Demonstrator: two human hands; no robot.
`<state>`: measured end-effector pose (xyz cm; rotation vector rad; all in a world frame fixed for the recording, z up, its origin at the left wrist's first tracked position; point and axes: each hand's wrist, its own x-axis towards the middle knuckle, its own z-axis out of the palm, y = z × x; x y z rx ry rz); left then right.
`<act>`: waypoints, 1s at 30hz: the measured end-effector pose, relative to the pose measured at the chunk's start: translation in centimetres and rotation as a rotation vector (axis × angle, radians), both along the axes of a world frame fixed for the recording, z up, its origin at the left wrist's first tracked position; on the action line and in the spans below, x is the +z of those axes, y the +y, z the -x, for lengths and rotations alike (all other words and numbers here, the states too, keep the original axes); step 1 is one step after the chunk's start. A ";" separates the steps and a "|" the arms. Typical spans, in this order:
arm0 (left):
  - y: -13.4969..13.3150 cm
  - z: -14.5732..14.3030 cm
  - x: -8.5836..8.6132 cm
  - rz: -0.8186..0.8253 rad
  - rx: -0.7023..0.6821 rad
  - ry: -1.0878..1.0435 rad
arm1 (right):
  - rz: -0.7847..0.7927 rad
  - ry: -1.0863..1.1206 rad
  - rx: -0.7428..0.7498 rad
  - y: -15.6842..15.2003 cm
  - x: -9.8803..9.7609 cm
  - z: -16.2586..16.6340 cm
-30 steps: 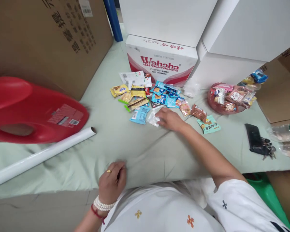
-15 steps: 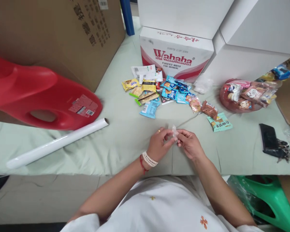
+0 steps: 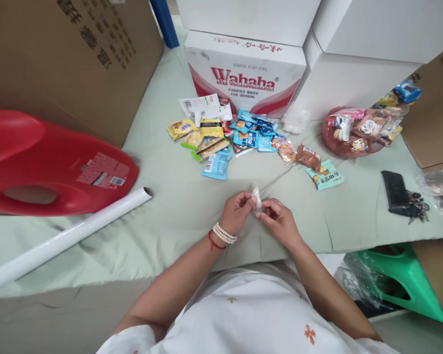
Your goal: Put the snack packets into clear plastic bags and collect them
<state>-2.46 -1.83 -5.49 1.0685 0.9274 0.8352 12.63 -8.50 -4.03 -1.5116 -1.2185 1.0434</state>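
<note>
My left hand (image 3: 237,212) pinches a small crumpled piece of clear plastic (image 3: 257,197) between thumb and fingers, above the cloth-covered table. Closed at the lower right side of this plastic are the fingertips of my right hand (image 3: 281,223). What the plastic is, or whether anything is inside, I cannot make out. Beyond my hands lies a pile of packaged snacks: a light blue packet (image 3: 217,165), a yellow packet (image 3: 181,129) and several blue packets (image 3: 245,138). A brown packet (image 3: 309,158) and a mint-green packet (image 3: 325,175) lie to the right.
Behind the snacks stands a Wahaba-type water carton (image 3: 243,81). A red bowl (image 3: 330,142) holds more packets. Left are a red plastic stool (image 3: 66,172) on its side and a white roll (image 3: 81,233). At right lie a black phone-like case (image 3: 394,189) and keys (image 3: 417,204).
The view has shifted, so most things on the table appear further left. My right fingers have moved down along the clear plastic, while my left hand keeps its pinch.
</note>
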 end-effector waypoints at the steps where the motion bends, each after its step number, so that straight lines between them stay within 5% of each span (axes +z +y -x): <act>1: 0.1 0.1 0.1 0.024 -0.011 -0.027 | -0.028 -0.033 0.016 0.2 0.1 0.1; 5: 0.3 0.4 0.2 0.085 0.001 -0.141 | 0.029 0.084 0.041 0.6 0.4 0.2; 12: 0.1 0.6 0.3 -0.106 -0.015 -0.063 | 0.154 0.185 0.005 1.1 0.9 -0.3; 20: 2.0 1.0 -0.3 0.129 0.157 -0.179 | 0.174 0.298 -0.095 1.2 1.8 -2.2; 26: 1.1 0.9 0.0 -0.201 -0.002 0.056 | 0.220 0.297 -0.085 1.0 2.0 -2.2; 30: 1.2 0.9 -0.2 -0.133 0.051 0.019 | 0.250 0.255 -0.066 1.1 1.9 -2.2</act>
